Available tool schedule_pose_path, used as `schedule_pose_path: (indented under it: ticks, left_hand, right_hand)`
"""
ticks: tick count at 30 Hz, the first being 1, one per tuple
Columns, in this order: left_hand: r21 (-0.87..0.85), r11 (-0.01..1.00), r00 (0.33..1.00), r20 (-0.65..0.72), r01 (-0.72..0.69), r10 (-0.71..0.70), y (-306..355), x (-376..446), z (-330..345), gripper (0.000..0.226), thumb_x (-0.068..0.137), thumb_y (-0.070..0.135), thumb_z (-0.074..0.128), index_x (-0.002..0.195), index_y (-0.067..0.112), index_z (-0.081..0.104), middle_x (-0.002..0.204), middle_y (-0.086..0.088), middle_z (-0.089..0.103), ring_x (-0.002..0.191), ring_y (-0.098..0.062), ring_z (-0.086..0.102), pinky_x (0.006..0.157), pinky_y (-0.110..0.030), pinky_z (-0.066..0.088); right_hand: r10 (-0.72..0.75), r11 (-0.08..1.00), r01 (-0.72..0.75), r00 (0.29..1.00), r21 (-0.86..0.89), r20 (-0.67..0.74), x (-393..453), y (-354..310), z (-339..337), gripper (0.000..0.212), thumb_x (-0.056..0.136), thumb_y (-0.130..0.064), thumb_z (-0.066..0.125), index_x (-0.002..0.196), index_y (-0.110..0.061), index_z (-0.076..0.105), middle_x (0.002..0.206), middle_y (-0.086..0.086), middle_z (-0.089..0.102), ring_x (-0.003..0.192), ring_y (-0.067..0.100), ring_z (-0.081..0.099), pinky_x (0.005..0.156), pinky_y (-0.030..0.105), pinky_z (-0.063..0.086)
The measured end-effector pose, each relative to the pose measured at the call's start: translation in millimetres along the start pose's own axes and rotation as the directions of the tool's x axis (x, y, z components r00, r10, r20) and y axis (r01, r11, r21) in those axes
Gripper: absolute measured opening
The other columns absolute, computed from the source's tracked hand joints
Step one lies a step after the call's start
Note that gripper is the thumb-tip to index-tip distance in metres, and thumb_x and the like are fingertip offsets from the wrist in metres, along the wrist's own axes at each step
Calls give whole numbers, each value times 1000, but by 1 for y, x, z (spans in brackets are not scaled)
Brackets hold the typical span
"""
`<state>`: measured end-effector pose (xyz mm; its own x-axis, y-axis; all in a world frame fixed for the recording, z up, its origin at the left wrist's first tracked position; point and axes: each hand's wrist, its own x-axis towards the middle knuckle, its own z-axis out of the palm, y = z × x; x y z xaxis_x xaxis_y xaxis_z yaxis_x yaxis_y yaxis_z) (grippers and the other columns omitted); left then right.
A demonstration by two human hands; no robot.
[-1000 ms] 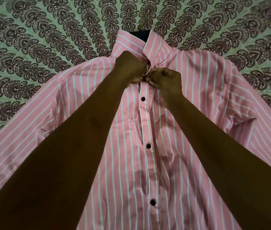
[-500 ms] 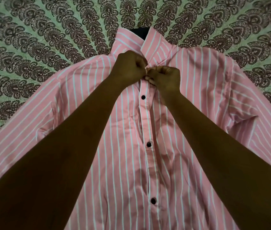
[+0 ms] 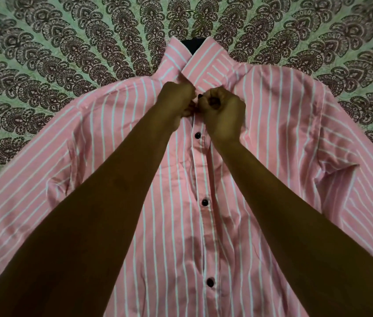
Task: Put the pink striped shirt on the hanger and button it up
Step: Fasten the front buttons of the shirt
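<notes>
Both hands meet at the top of the placket, just below the collar (image 3: 204,62). The left hand (image 3: 176,100) has its fingers curled in, pinching the left edge of the placket. The right hand (image 3: 223,113) is curled too, pinching the opposite edge; exact fingertip contact is hidden behind the knuckles.

Change over the last second: a dark top button (image 3: 200,95) now shows between the two hands, where earlier pictures showed only knuckles pressed together. The right hand has rolled so its curled fingers face the camera more. The hands sit at the same place on the shirt. Judgement: the top button is being worked through its hole, or has just come through; whether it is fully seated cannot be told.

The pink striped shirt (image 3: 272,156) lies flat, front up, on a patterned bedspread (image 3: 43,65), sleeves spread left and right. The dark hanger (image 3: 192,43) shows inside the neck opening, its metal hook (image 3: 198,21) lying on the spread beyond the collar. So the hanging step looks done.

Three buttons lower on the placket appear fastened: second button (image 3: 197,135), third button (image 3: 205,202), fourth button (image 3: 210,282). The hem is out of view, so the count of any left is unknown.

Writing, brands, labels: none legible. No neck label shows.
</notes>
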<state>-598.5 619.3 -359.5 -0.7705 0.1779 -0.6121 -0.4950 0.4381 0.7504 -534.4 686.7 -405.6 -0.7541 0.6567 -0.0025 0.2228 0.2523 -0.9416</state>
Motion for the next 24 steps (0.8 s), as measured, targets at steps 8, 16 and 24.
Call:
schedule_pose_path:
  ticks: [8,16,24]
  left_hand:
    - [338,898,958,54,-283,282,-11,13,-4,10,69,20,46,67,13,52,84,-26,63,78,-32,64,71,-36,54]
    - [538,688,797,-47,-488,602,-13,21,-4,26,76,16,47,86,5,69,92,-16,71,90,-33,65,80,-40,50]
    - [23,956,941,-172,-293,293,-15,-4,-7,16,62,8,61,57,21,68,61,0,66,69,-23,69,74,-37,58]
  right_hand:
    - [158,982,-170,978,79,137,16,-5,-5,15,67,-26,59,54,-18,61,57,9,62,57,19,59,62,35,51]
    - [361,853,-485,814,192,455,44,-19,-24,20,87,-3,55,67,-4,59,45,-3,61,41,6,58,48,15,50]
    - [237,966,-253,948,52,215,23,-14,-31,16,78,-3,61,73,-18,59,74,5,63,72,20,61,75,36,52]
